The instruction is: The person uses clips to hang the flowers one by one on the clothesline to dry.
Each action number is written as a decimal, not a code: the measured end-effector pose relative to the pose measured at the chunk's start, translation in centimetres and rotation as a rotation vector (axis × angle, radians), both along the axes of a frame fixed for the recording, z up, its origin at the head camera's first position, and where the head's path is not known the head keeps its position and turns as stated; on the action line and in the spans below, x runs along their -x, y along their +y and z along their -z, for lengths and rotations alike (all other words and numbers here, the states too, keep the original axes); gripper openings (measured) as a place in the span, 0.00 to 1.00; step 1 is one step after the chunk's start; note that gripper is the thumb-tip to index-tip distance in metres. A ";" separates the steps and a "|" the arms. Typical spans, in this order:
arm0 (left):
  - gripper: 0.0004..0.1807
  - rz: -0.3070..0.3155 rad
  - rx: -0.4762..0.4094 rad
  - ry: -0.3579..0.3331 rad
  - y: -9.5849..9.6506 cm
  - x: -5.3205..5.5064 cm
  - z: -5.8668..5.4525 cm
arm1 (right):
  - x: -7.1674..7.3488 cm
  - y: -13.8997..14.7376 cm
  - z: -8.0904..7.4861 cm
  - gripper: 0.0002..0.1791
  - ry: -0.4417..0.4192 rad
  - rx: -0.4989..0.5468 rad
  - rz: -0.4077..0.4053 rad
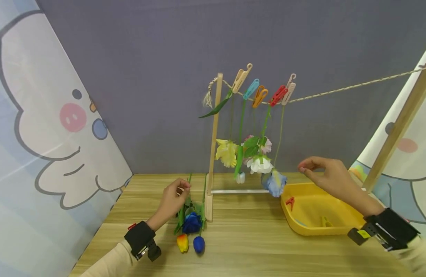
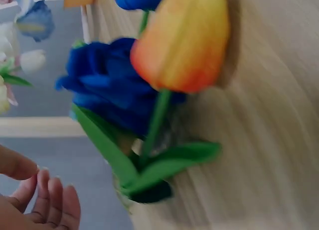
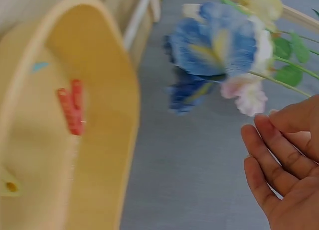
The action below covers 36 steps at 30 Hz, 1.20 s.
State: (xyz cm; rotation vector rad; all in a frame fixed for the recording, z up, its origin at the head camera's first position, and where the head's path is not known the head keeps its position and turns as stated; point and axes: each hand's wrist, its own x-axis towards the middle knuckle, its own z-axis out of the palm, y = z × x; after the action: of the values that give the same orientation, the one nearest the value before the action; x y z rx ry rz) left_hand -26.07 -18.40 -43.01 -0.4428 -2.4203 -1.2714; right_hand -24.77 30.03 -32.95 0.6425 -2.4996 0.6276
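Note:
Above the loose flowers on the table is my left hand (image 1: 174, 196), its fingers loosely bent with nothing between them. Under it lie a blue rose (image 1: 192, 222), a yellow-orange tulip (image 2: 187, 41) and a blue tulip (image 1: 199, 244), stems toward the back. My right hand (image 1: 325, 175) hovers over the yellow basin (image 1: 303, 229), fingers relaxed and empty. From the rope (image 1: 358, 84), pegs hold several flowers upside down: a yellow flower (image 1: 227, 153), a white tulip (image 1: 240, 177), a white flower (image 1: 259, 165), a pink flower (image 3: 251, 98) and a blue iris (image 1: 276, 183).
Inside the basin are a red clothespin (image 3: 71, 108), a yellow-green clothespin (image 1: 325, 221) and a blue piece (image 1: 300, 222). The rope runs between a left wooden post (image 1: 214, 134) and a right wooden post (image 1: 400, 123). A white bar (image 1: 240, 191) crosses low between the posts.

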 end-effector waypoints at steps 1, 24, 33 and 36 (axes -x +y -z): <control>0.06 -0.013 0.005 -0.015 -0.2 0.1 0.3 | 0.0 0.0 0.4 0.07 -0.024 -0.013 -0.001; 0.18 -0.057 -0.030 -0.506 -2.7 2.2 3.0 | 2.1 0.3 8.8 0.16 -0.250 -0.241 -0.307; 0.19 -0.037 -0.151 -0.582 -3.0 2.4 3.5 | 2.3 -0.1 9.7 0.20 -0.240 -0.268 -0.364; 0.20 -0.041 -0.133 -0.584 -3.1 2.4 3.6 | 2.3 -0.1 10.0 0.22 -0.203 -0.272 -0.381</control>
State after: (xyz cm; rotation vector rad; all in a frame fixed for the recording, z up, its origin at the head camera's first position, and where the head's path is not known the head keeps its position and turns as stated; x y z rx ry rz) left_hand -28.47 -21.50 -46.59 0.0297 -2.7514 -1.7166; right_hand -27.06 29.96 -42.91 1.2324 -2.6985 0.5068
